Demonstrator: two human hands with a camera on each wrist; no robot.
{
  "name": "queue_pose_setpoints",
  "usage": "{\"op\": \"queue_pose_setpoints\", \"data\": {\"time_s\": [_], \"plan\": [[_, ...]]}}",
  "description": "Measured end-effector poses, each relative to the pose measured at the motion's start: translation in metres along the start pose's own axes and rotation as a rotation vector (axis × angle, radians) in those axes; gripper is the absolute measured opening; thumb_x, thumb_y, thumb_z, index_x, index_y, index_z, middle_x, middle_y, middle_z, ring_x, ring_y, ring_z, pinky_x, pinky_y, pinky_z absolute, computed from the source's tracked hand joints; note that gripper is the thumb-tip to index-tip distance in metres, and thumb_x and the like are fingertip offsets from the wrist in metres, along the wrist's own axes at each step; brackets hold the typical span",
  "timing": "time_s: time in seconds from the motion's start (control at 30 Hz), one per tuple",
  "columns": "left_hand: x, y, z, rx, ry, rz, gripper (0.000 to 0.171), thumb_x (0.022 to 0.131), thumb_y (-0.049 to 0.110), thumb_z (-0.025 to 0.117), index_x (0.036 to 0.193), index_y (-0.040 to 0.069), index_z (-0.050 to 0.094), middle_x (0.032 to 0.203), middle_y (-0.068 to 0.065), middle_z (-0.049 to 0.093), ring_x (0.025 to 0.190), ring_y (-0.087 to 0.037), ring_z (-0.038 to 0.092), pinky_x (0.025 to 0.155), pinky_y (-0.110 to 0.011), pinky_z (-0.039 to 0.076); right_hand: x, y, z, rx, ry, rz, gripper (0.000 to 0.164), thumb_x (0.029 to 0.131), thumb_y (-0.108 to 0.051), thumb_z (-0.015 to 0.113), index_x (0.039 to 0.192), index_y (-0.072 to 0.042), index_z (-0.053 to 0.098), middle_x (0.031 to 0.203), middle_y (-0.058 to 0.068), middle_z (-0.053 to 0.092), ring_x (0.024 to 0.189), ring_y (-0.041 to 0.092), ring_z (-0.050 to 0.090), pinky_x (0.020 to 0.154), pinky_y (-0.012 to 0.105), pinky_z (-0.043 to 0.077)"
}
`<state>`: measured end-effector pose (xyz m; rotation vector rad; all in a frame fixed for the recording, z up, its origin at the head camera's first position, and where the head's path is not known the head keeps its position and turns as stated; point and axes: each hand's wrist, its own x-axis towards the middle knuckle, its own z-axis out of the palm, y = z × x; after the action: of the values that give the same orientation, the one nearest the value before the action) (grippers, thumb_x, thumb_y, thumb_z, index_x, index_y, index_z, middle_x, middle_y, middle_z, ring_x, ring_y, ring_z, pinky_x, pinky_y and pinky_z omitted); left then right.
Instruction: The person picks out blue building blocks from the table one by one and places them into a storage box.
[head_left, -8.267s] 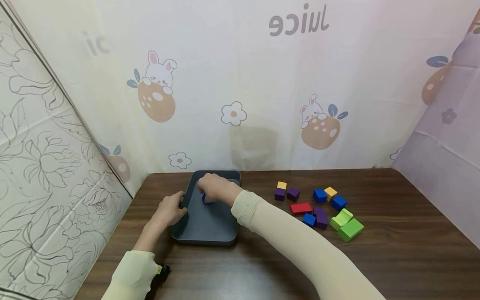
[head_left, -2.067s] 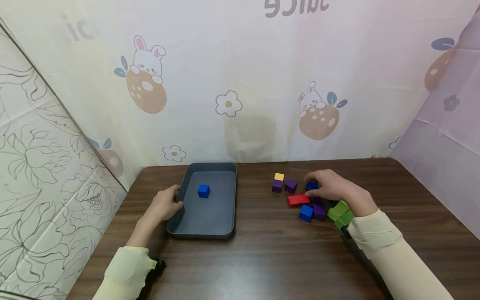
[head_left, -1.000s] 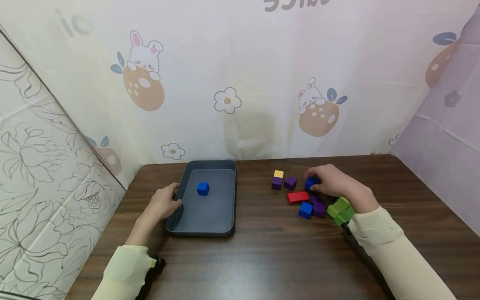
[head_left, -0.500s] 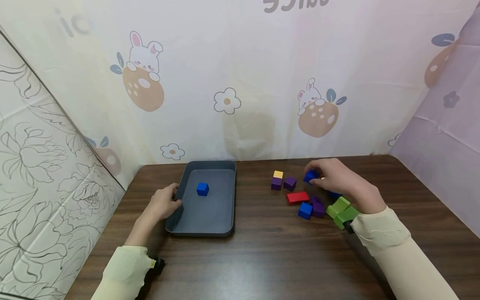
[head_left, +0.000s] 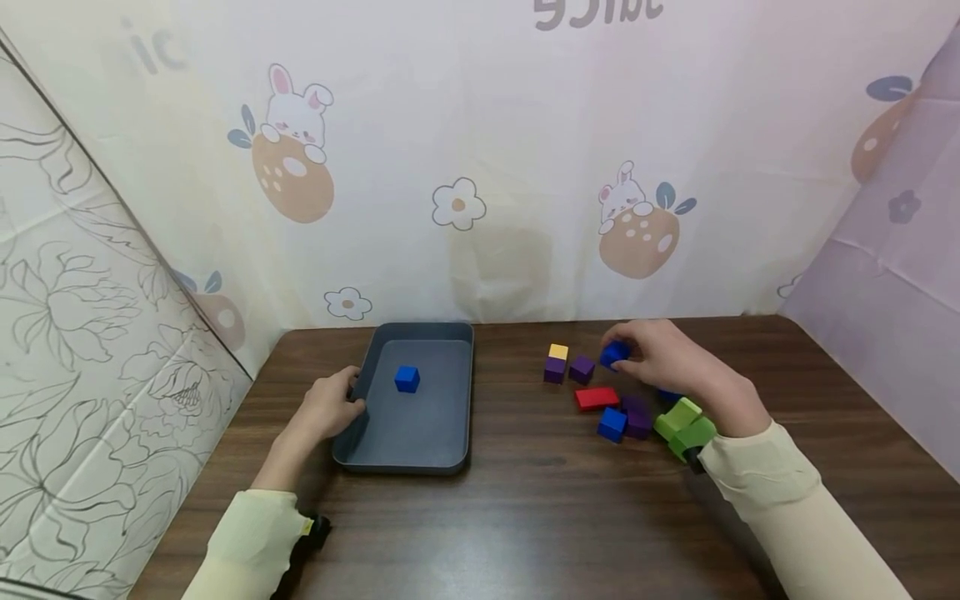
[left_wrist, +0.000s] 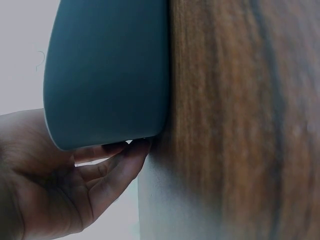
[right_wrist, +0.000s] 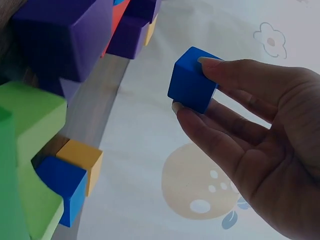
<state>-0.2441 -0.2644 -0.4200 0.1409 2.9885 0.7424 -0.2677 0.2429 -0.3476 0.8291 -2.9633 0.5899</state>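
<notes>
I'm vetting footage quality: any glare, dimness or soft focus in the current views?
Head: pale glare on the near tabletop; left wrist: tray dim against a bright backdrop, tabletop blurred toward the right; right wrist: blue block in the right hand fairly crisp.

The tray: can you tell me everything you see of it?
The tray is dark grey and rectangular, with rounded corners and a low wall all round. It looks smooth and matt, perhaps plastic or coated metal. It lies flat on the brown table, its far end near the curtain, with one blue block inside. The left hand touches its left side.
</notes>
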Motion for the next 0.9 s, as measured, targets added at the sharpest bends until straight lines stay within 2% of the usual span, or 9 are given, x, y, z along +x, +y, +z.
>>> {"op": "queue_pose_setpoints", "data": {"time_s": [0.3, 0.43, 0.7, 0.9], "plan": [[0.0, 0.0, 0.001, 0.007, 0.003, 0.006, 0.053, 0.095, 0.007, 0.068, 0.144, -0.009, 0.054, 0.118, -0.026, 0.069, 0.1, -0.037, 0.069, 0.087, -0.054, 0.058, 0.004, -0.019, 0.003, 0.015, 0.025, -0.067, 0.031, 0.09, -0.003, 0.082, 0.119, -0.006, 0.075, 0.109, 0.006, 0.075, 0.088, 0.018, 0.065, 0.081, 0.045, 0.06], [-0.001, -0.001, 0.0, 0.001, 0.008, 0.011, 0.053, 0.095, 0.007, 0.068, 0.144, -0.009, 0.054, 0.118, -0.026, 0.069, 0.099, -0.037, 0.069, 0.086, -0.053, 0.058, 0.007, -0.031, 0.004, 0.037, 0.019, -0.072, 0.029, 0.092, -0.003, 0.08, 0.12, -0.008, 0.075, 0.109, 0.004, 0.074, 0.089, 0.018, 0.065, 0.083, 0.046, 0.06], [-0.003, -0.001, 0.001, 0.001, 0.008, 0.015, 0.051, 0.096, 0.006, 0.068, 0.142, -0.009, 0.054, 0.119, -0.026, 0.069, 0.101, -0.039, 0.07, 0.087, -0.056, 0.057, 0.017, -0.054, 0.008, 0.054, 0.028, -0.099, 0.033, 0.093, -0.006, 0.079, 0.125, -0.006, 0.073, 0.116, 0.004, 0.074, 0.1, 0.022, 0.067, 0.09, 0.049, 0.057], [-0.001, -0.002, 0.003, -0.017, 0.02, 0.017, 0.049, 0.095, 0.005, 0.069, 0.141, -0.008, 0.056, 0.118, -0.025, 0.07, 0.099, -0.037, 0.07, 0.087, -0.054, 0.058, 0.032, -0.074, 0.013, 0.058, 0.056, -0.175, 0.03, 0.093, -0.007, 0.081, 0.122, -0.008, 0.074, 0.109, 0.001, 0.075, 0.091, 0.019, 0.066, 0.082, 0.042, 0.058]]}}
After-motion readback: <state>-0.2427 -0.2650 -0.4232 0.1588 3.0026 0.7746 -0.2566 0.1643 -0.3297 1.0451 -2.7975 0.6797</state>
